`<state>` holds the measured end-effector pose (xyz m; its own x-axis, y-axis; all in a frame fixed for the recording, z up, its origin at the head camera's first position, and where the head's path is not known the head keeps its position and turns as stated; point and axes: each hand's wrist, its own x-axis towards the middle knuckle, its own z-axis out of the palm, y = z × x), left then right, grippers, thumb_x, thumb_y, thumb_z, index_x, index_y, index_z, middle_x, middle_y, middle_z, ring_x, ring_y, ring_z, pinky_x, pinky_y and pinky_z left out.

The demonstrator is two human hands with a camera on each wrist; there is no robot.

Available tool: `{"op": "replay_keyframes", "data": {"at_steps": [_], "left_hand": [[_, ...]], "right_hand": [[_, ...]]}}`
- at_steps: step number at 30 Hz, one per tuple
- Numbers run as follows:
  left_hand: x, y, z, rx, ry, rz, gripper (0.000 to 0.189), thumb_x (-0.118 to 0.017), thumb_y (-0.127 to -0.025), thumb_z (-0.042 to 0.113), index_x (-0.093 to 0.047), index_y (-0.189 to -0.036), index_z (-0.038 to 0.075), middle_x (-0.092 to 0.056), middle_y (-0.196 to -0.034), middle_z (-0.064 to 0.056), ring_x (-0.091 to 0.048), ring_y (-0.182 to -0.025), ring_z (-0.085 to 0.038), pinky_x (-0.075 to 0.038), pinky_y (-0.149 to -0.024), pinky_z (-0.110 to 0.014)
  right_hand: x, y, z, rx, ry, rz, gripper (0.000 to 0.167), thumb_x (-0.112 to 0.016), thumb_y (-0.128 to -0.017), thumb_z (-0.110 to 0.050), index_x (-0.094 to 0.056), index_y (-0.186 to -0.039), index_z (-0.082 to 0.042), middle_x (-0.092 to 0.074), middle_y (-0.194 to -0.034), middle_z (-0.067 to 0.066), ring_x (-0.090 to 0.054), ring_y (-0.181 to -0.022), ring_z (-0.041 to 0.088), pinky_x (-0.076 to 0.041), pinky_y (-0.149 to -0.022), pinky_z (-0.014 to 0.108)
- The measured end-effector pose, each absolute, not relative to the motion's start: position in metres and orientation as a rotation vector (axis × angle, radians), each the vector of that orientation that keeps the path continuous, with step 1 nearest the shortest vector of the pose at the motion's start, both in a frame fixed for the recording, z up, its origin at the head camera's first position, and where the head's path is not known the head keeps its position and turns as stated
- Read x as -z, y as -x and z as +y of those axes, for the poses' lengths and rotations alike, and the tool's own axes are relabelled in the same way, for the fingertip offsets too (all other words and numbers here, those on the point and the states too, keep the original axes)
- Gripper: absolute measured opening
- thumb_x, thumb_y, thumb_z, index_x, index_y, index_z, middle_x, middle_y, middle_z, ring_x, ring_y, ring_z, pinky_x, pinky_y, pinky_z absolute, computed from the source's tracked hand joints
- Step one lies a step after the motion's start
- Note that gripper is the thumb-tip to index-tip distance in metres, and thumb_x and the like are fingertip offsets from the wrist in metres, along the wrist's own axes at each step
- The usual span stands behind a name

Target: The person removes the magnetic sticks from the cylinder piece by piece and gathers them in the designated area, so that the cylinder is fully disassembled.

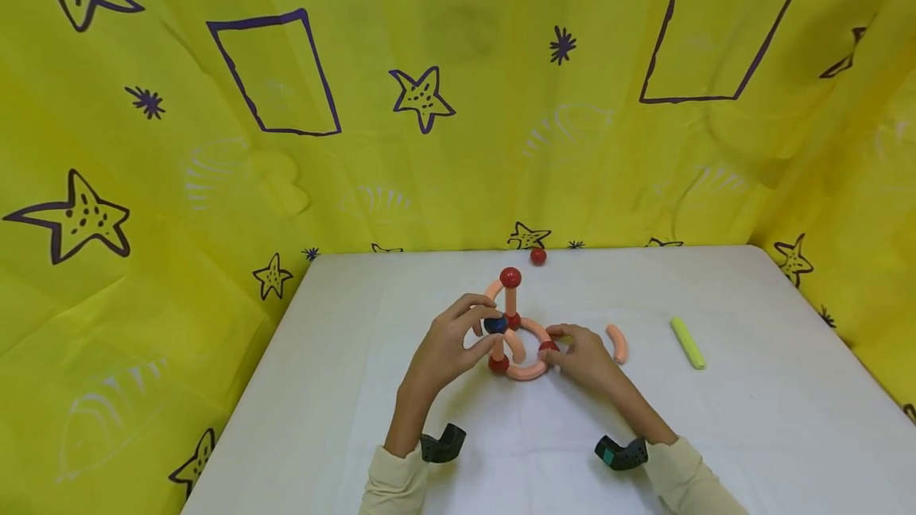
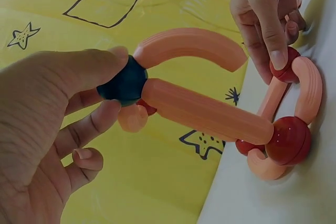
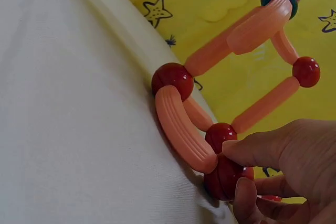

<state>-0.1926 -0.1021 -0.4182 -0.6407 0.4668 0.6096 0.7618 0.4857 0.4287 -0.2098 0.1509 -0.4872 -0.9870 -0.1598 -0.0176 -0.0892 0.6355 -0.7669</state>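
Observation:
On the table stands a frame of salmon-pink rods and balls. My left hand (image 1: pixel 449 340) pinches the dark blue ball (image 2: pixel 126 82) between thumb and fingers, at the top of a straight rod (image 2: pixel 207 111). From this ball a curved rod (image 2: pixel 189 45) sticks out with one end free. My right hand (image 1: pixel 585 354) grips a red ball (image 3: pixel 227 182) low at the right of the frame, with a curved rod (image 3: pixel 184 129) joined to it. Two more red balls (image 1: pixel 498 364) sit at the base, and another red ball (image 1: pixel 510 277) tops the rear upright rod (image 1: pixel 511 303).
A loose red ball (image 1: pixel 538 257) lies at the table's back edge. Right of my right hand are a loose curved pink rod (image 1: pixel 618 343) and a yellow-green stick (image 1: pixel 688 343). A yellow patterned cloth (image 1: pixel 472 181) hangs behind and beside the white table (image 1: pixel 322 420).

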Motion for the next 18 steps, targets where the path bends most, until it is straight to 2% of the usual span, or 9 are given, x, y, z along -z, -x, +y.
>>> {"op": "replay_keyframes", "data": {"at_steps": [5,13,16,18], "left_hand": [[0.420,0.194,-0.102,1.049,1.094,-2.305,0.025,-0.074,-0.086,0.010,-0.066,-0.110,0.008,-0.060,-0.118,-0.003,-0.061,-0.077,-0.013,-0.051,-0.069,-0.015],[0.422,0.196,-0.100,1.055,1.135,-2.291,0.024,-0.072,-0.087,0.008,-0.066,-0.110,0.009,-0.061,-0.116,-0.003,-0.059,-0.071,-0.009,-0.052,-0.068,-0.014],[0.424,0.195,-0.099,1.052,1.136,-2.296,0.024,-0.071,-0.087,0.008,-0.066,-0.110,0.009,-0.061,-0.115,-0.003,-0.058,-0.071,-0.007,-0.052,-0.067,-0.015],[0.424,0.195,-0.098,1.059,1.138,-2.292,0.024,-0.071,-0.087,0.007,-0.066,-0.111,0.008,-0.061,-0.115,-0.003,-0.058,-0.071,-0.008,-0.052,-0.066,-0.016]], "right_hand": [[0.485,0.218,0.154,1.330,0.257,2.700,0.046,-0.074,-0.085,-0.022,-0.062,-0.125,-0.002,-0.063,-0.122,0.020,-0.044,-0.051,0.010,-0.035,-0.047,0.021],[0.481,0.236,0.159,1.254,0.356,2.656,0.043,-0.072,-0.087,-0.022,-0.063,-0.124,-0.003,-0.065,-0.107,0.011,-0.040,-0.051,0.010,-0.033,-0.049,0.022],[0.478,0.238,0.160,1.225,0.388,2.634,0.044,-0.071,-0.087,-0.023,-0.063,-0.125,-0.003,-0.065,-0.095,0.010,-0.038,-0.048,0.009,-0.033,-0.049,0.021],[0.477,0.239,0.161,1.230,0.400,2.619,0.043,-0.071,-0.086,-0.022,-0.063,-0.125,-0.003,-0.066,-0.095,0.010,-0.038,-0.048,0.009,-0.033,-0.049,0.021]]}}
